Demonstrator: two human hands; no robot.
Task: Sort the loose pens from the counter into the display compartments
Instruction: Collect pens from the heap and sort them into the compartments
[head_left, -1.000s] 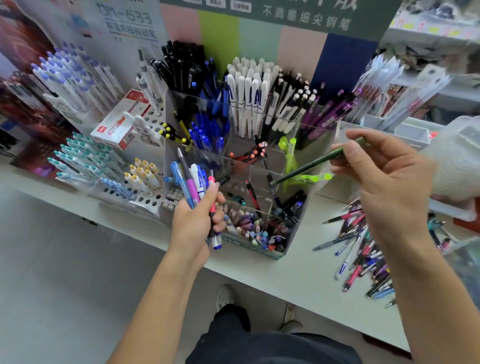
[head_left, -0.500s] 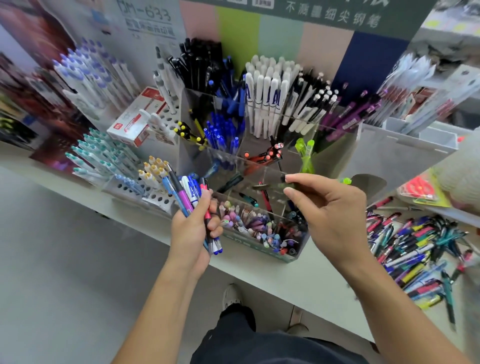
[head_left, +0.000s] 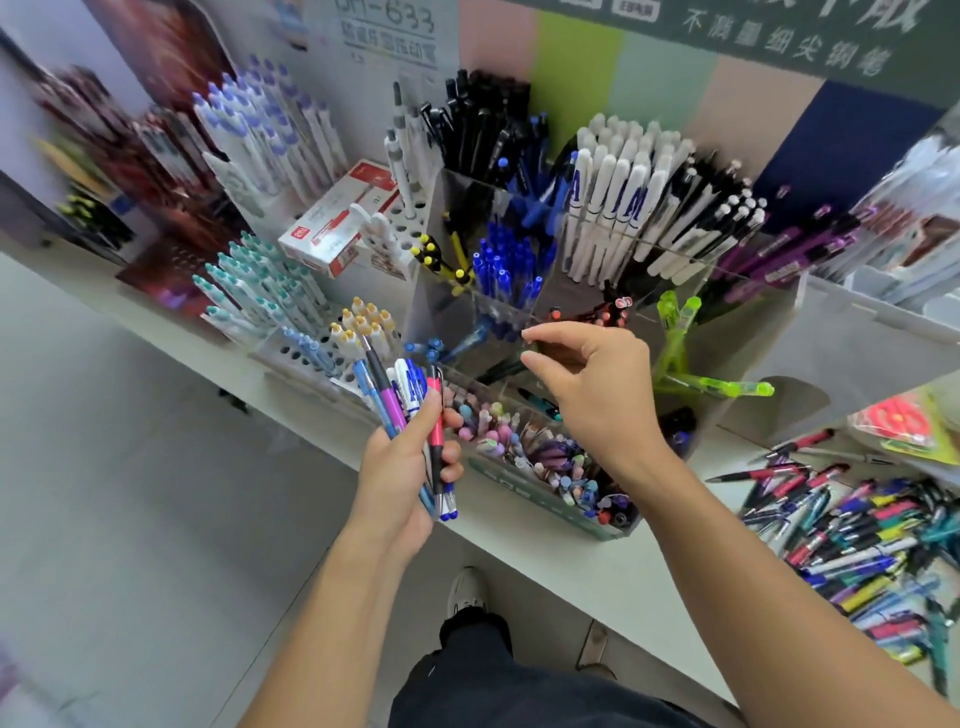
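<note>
A clear plastic display with many compartments is seen on the white counter. The back boxes are filled with black pens, white pens with blue letters and black-and-white pens, all standing up. A middle box is packed with blue pens. The front box is stuffed with pastel-topped pens. Two bright green pens are stood in a box on the right, and one more is laid flat beside them.

"DM-633" can be read on the sign at the back. The other writing is too blurred.

A bunch of pens is gripped in the left hand, tips down and tops pointing up and away. The right hand is held over the middle boxes with thumb and finger close together; whether anything is pinched cannot be told. Loose pens are piled flat on the counter at the right, pointing many ways.
</note>
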